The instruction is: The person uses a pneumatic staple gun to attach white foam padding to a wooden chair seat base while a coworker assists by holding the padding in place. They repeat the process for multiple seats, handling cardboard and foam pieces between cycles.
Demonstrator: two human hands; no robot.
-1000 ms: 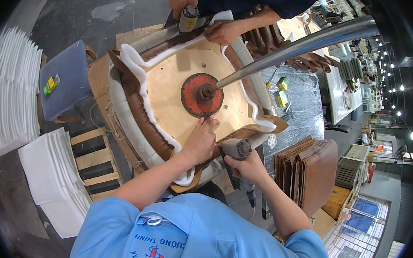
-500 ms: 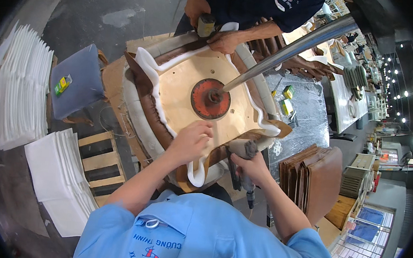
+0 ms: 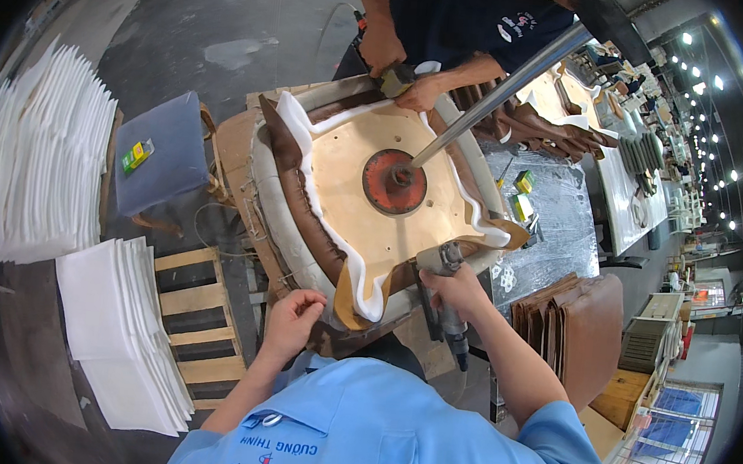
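An upturned chair seat of pale plywood lies before me, with brown leather and white foam folded over its rim. A red disc on a steel rod presses its middle. My right hand grips a grey staple gun at the seat's near right edge. My left hand hangs below the near edge, fingers curled around the brown leather there. Across from me another person's hands hold a tool at the far edge.
Stacks of white foam sheets stand at the left and lower left. A grey stool carries a small yellow-green box. A wooden pallet lies below. Brown leather pieces are stacked to the right.
My left hand has dropped from the seat's plywood face down past the near edge. My right hand with the staple gun stays at the near right edge. The view has shifted a little.
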